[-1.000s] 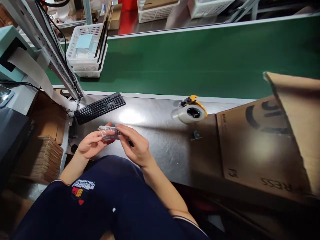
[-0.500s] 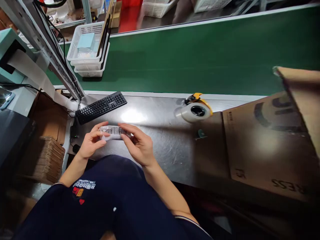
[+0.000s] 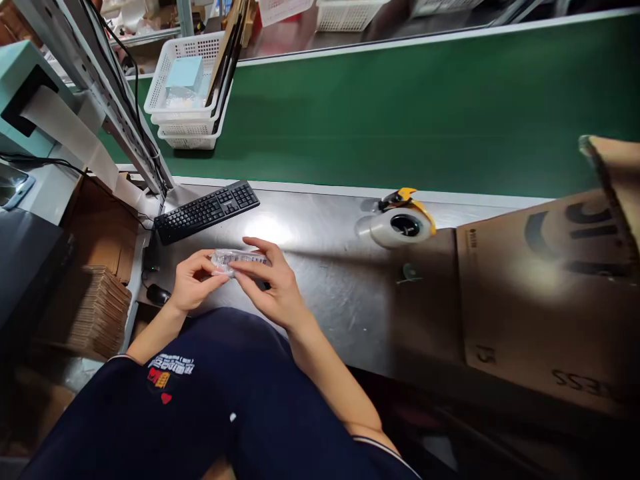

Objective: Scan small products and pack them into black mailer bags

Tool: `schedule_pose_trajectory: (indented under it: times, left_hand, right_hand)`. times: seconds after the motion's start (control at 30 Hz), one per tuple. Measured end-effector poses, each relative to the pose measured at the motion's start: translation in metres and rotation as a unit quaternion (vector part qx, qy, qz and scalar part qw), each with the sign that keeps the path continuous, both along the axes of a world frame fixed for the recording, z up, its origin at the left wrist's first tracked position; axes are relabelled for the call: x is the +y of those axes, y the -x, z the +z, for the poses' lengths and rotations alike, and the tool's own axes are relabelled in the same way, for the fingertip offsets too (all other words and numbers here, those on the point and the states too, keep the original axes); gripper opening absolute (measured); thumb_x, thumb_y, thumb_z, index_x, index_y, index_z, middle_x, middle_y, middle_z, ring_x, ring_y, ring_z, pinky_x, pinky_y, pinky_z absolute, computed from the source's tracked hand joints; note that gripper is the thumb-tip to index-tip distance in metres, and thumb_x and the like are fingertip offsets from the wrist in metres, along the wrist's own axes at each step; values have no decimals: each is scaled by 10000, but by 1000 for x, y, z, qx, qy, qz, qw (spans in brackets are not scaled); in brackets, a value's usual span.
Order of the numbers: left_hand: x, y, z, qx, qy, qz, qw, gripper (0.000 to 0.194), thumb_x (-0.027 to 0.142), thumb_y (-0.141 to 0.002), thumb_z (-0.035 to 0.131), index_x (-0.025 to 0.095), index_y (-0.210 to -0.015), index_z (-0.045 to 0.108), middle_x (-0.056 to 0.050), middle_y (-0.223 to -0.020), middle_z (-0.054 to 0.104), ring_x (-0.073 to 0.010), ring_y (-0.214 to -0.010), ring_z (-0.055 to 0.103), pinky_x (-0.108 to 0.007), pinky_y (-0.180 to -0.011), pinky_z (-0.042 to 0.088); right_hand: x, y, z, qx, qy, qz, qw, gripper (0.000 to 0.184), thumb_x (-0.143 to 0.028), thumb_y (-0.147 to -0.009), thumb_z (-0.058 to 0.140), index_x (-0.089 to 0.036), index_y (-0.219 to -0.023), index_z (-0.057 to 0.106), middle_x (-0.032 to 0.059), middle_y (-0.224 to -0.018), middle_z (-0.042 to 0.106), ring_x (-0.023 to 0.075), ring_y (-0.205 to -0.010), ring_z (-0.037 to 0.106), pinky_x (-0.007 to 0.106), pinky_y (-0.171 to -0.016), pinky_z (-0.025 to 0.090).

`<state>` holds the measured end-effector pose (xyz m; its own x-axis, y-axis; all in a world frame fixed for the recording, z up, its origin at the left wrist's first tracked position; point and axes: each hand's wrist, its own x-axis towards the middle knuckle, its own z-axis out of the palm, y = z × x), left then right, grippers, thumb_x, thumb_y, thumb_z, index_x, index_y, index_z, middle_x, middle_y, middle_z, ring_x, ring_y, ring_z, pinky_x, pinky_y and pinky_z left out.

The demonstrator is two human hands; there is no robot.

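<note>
A small clear plastic packet [image 3: 234, 257] with a barcode label is held between my two hands, above the front of the metal table. My left hand [image 3: 194, 280] pinches its left end between thumb and fingers. From the right, my right hand [image 3: 273, 287] grips the packet, its thumb and a finger near the lower edge and the index finger raised over the top. What lies inside the wrapping cannot be made out. Behind my hands rests a black keyboard [image 3: 207, 212].
A tape dispenser with a clear roll [image 3: 385, 230] stands right of centre, near a large cardboard box [image 3: 540, 300]. White stacked baskets [image 3: 195, 142] sit on the green conveyor belt [image 3: 400, 120]. At left are a mouse [image 3: 158, 295], a label printer [image 3: 25, 87] and stacked flat cartons [image 3: 103, 310].
My right thumb and fingers have shifted left along the packet, closer to my left hand, and the right index finger has lifted. The view has turned slightly.
</note>
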<state>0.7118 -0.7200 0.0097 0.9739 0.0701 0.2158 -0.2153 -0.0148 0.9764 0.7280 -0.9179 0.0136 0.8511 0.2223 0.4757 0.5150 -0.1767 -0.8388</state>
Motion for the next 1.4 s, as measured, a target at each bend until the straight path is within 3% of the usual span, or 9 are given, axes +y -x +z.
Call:
schedule_pose_trajectory:
  times: [0.17,0.33,0.5,0.63,0.8,1.0,1.17,1.27,1.4]
  left_hand:
    - [1,-1,2,28,10,-13,999,327,432,-722,943,191,-681,725,-88,-991,775,-225,-923,728,-365,-851,578]
    - [3,0,3,34,24,-6,999,340,428,-715,948,184,-664,718,-89,-977,774,-238,-945,731,-377,-880,575]
    - [13,0,-2,-1,-1,28,1000,233,336,-731,937,183,-714,763,-83,-1024,775,-215,-957,739,-332,-871,569]
    - [18,-4,-9,-24,-3,48,999,211,304,-746,923,177,-733,757,-70,-1019,765,-190,-936,737,-303,-856,562]
    - [21,-2,-15,-45,-20,70,996,219,318,-775,895,172,-746,733,-91,-1061,762,-197,-959,740,-304,-829,579]
    - [23,0,-14,-65,-51,60,995,237,323,-819,856,175,-765,679,-112,-1071,780,-211,-971,755,-314,-799,609]
    - [24,-6,-11,-102,-73,29,992,176,211,-855,815,175,-770,666,-111,-1136,783,-208,-1037,753,-322,-852,615]
    - [23,-8,-13,-69,-54,-1,996,70,206,-884,789,184,-925,738,-123,-1248,754,-207,-1090,747,-297,-827,632]
    - [18,-9,-16,-44,-66,-15,997,219,221,-888,808,209,-1106,795,-131,-1299,733,-221,-1138,745,-311,-857,656]
  right_hand:
    - [2,-2,-5,49,9,23,999,295,-296,-1009,629,-337,-1266,767,85,-1321,679,227,-1132,711,344,-782,680]
    - [1,-4,-11,30,-13,26,999,462,-277,-975,678,-342,-1431,645,85,-1317,680,236,-1181,695,404,-959,643]
    - [-5,-1,-21,158,-93,3,983,645,-364,-900,780,-362,-1490,519,111,-1573,536,250,-1291,656,350,-862,640]
    - [-5,-2,-39,305,-168,-2,937,609,-501,-803,857,-312,-1326,608,65,-1218,729,196,-975,728,357,-811,651]
    - [1,-8,-55,368,-178,7,912,545,-648,-776,829,-244,-1115,689,46,-981,736,192,-790,738,351,-695,648]
    - [17,-15,-32,354,-171,27,919,572,-581,-789,848,-273,-1231,657,-13,-830,725,164,-687,695,336,-680,642]
    - [34,-20,-13,378,-157,51,911,468,-589,-784,839,-215,-1027,696,-24,-704,670,120,-533,559,270,-492,532]
    - [39,-24,-9,375,-185,40,908,400,-515,-780,851,-213,-992,694,-38,-688,640,107,-544,530,252,-504,516]
    - [40,-29,-9,382,-188,44,904,323,-429,-791,834,-219,-992,691,-50,-698,626,97,-554,522,240,-520,488]
